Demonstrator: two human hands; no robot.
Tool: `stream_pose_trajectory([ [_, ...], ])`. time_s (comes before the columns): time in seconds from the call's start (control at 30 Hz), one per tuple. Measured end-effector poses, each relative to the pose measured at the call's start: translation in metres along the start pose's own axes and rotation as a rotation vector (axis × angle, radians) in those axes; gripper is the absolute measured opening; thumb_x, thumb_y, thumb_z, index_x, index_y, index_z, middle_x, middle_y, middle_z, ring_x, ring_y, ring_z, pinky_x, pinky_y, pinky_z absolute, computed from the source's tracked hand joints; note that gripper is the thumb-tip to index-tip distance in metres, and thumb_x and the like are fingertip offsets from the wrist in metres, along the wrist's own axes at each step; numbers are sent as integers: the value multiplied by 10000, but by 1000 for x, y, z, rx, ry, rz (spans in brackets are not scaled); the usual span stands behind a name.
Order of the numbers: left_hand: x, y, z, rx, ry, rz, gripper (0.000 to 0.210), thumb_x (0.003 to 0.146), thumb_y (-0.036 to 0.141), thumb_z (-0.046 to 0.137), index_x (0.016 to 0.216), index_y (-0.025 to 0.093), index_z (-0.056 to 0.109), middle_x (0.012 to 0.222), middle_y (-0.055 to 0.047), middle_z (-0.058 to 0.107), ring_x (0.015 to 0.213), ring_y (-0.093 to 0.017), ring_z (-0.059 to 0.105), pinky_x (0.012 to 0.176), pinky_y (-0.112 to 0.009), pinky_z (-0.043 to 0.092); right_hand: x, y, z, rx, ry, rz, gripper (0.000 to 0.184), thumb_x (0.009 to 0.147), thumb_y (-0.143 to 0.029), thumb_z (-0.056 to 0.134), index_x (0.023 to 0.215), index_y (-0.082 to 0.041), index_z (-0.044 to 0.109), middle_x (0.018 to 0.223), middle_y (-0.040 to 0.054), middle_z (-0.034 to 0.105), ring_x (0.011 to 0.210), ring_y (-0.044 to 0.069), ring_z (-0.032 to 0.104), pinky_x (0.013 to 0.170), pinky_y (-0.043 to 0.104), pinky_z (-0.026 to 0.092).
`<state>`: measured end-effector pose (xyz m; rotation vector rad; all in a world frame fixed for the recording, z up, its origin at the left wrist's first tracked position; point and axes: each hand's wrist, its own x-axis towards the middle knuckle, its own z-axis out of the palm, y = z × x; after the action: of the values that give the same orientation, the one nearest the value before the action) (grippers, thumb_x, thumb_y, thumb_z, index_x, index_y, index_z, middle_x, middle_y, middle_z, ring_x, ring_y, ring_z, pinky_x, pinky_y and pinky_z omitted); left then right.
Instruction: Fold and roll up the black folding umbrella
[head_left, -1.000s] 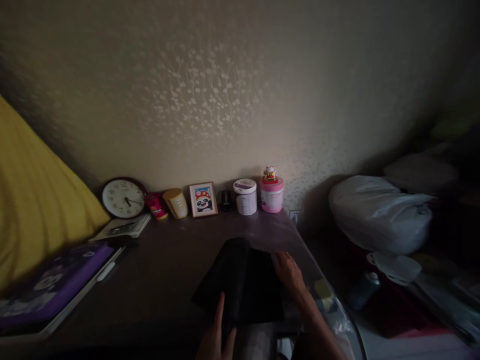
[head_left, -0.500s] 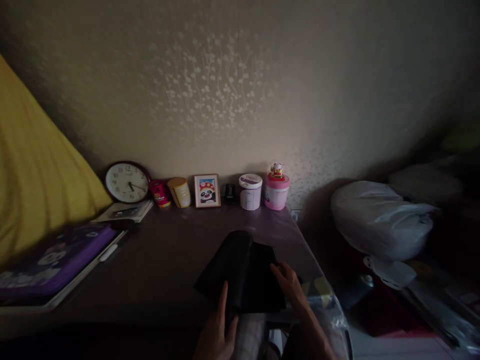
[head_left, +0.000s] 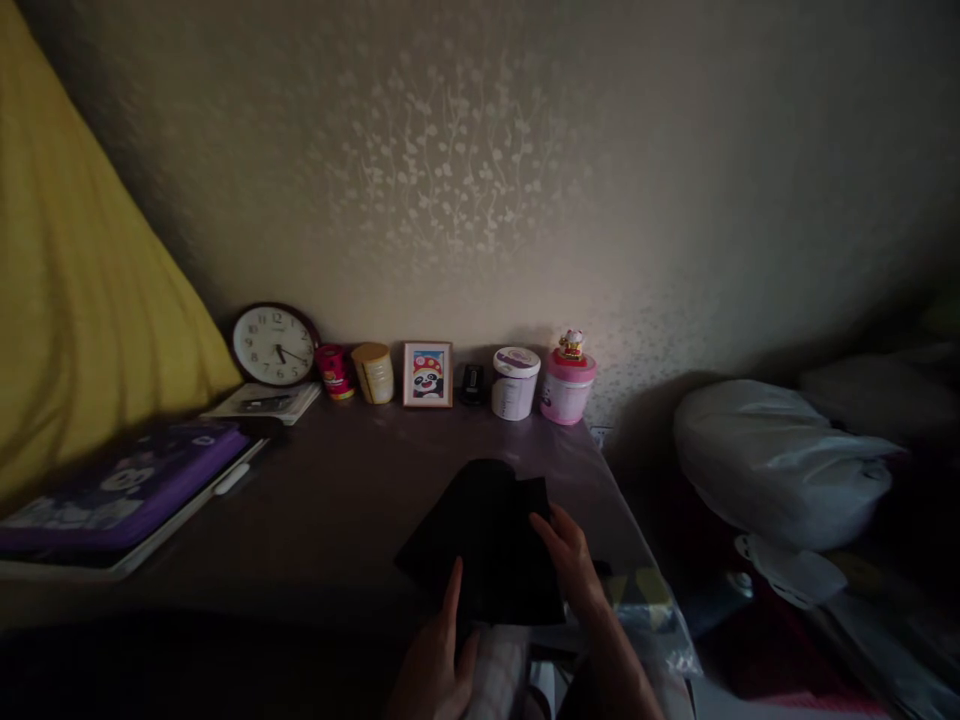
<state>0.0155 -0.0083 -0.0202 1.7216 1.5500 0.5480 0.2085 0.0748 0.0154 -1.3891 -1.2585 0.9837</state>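
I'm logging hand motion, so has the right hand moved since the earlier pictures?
Yes: the right hand has moved leftward in the view, judged against the pink tub.

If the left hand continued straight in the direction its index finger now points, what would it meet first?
Most likely the black item, which shows directly beyond the index finger of the left hand. They may already touch; depth is hard to judge in this darkness.

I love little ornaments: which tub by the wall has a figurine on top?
The pink tub, rightmost in the row; it alone carries the figurine.
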Motion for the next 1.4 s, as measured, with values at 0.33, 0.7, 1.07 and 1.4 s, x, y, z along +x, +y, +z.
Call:
stream_pose_trajectory([
  [0.33, 3, -11, 1, -190, 12, 145, 703, 836, 215, 370, 1409, 188, -35, 1359, -45, 429, 1225, -103, 415, 986, -196, 340, 21, -23, 43, -20, -21, -24, 505, 700, -470, 572, 1059, -114, 578, 852, 77, 662, 798, 228, 605, 665, 303, 475],
  [0.7, 6, -17, 0, -80, -69, 24, 690, 821, 294, 364, 1391, 17, 91, 1249, -191, 516, 1109, -198, 530, 928, -264, 386, 40, -8, 87, -463, -20, -7, 501, 704, -341, 604, 1149, -122, 536, 930, 110, 662, 910, 233, 617, 735, 280, 456],
  [1.07, -4, 3, -11, -346, 84, 57, 856, 793, 256, 437, 1380, 152, -177, 1310, -142, 473, 974, -182, 611, 794, -248, 449, 37, -22, 90, -529, -316, -66, 392, 824, -276, 436, 1179, -109, 442, 723, 8, 695, 651, 128, 646, 648, 232, 426],
  [1.4, 3, -4, -7, -211, -46, 125, 696, 807, 220, 385, 1415, 168, 51, 1189, -118, 583, 1002, -185, 599, 844, -252, 425, 12, -24, 80, -627, -276, -469, 229, 830, -205, 449, 974, -229, 627, 873, 9, 681, 828, 144, 620, 739, 242, 440],
])
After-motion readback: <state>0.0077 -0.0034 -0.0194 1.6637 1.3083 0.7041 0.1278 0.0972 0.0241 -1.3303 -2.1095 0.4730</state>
